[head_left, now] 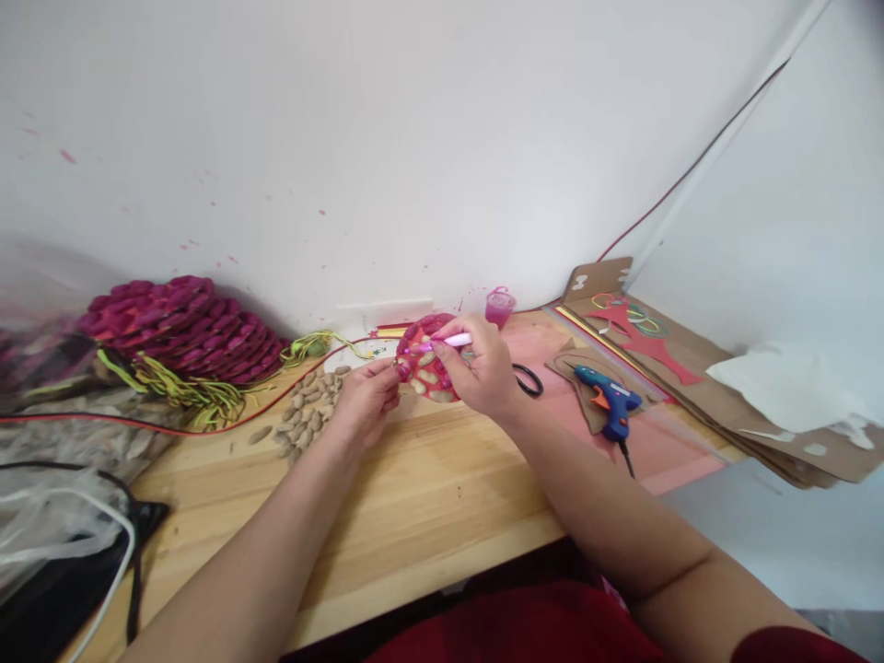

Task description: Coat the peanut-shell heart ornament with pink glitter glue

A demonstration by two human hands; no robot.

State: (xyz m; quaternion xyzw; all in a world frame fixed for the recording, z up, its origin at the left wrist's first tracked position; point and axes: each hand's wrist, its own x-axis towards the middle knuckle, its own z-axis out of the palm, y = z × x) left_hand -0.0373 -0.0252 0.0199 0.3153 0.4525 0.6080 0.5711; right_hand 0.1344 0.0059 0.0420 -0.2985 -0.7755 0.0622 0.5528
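Note:
Between my hands is a red round disc (426,379) with peanuts set on it, some painted magenta and others bare tan. My left hand (369,398) pinches the disc's left edge between thumb and fingers. My right hand (480,364) is closed round a slim pink and white pen-like tool (452,341), a marker or brush, I cannot tell which. Its pink tip points left at the peanuts near my left fingertips. Loose unpainted peanuts (304,419) lie on the table just left of my left hand. Behind my right hand stands a small cup of magenta liquid (498,307).
At the left is a stack of magenta peanut-covered discs (183,327) with yellow-green cords (183,391). A red cable (255,414) crosses the table (414,497). On the right are a blue glue gun (608,401), black scissor handle (529,379), cardboard (773,451) and red paper scraps (649,341).

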